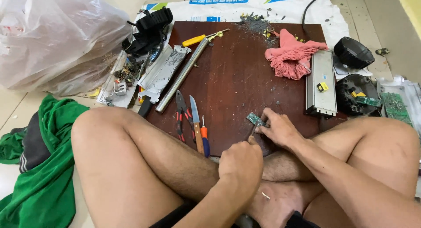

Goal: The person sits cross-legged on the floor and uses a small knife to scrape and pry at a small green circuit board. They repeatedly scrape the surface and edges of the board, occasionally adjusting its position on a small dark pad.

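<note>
Right now, right hand (280, 129) pins small green circuit board (256, 119) at fingertips; board's long axis runs up-left; left hand (240, 163), just below, clenches thin tool (253, 131) against it.

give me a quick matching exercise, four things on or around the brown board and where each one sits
Things:
1. pink rag
2. small green circuit board
3. pliers
4. green cloth

Places:
A. on the floor left of the person's knee
B. on the board, left of the knife
C. at the far right of the board, beside the long grey metal housing
D. under the fingers of the right hand, near the left hand

Pairs: 1-C, 2-D, 3-B, 4-A
</note>
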